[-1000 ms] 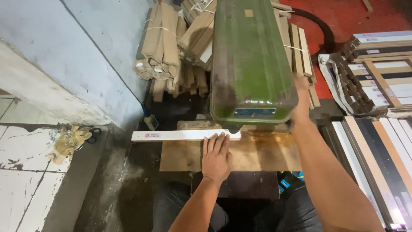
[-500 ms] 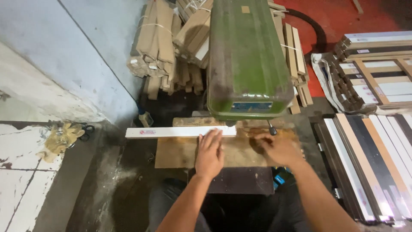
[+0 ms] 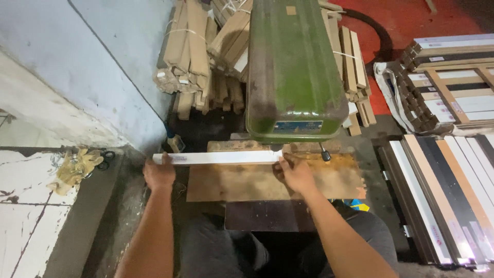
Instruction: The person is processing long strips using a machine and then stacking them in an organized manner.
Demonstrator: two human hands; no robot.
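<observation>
- Since half a second ago, the left hand (image 3: pixel 158 174) has slid from the middle of the white strip (image 3: pixel 218 157) out to its left end, and the right hand (image 3: pixel 296 175) has come off the bare board to the strip's right end.
- That strip, long, flat and white, lies crosswise along the far edge of the wooden bench (image 3: pixel 247 183), just below the front of the green machine (image 3: pixel 293 67); its left end juts out past the bench.
- Left hand closed on the strip's left end, fingers curled over its edge.
- Right hand loosely open, fingertips against the strip's right end, palm over the bench.
- A small dark lever (image 3: pixel 324 153) sticks out under the machine, just right of the strip.
- Bundles of tied brown slats (image 3: pixel 198 49) lean behind the machine, to its left.
- Yellowish gloves (image 3: pixel 74 167) lie on the tiled floor at far left.
- Striped long panels (image 3: pixel 447 195) are stacked at right.
</observation>
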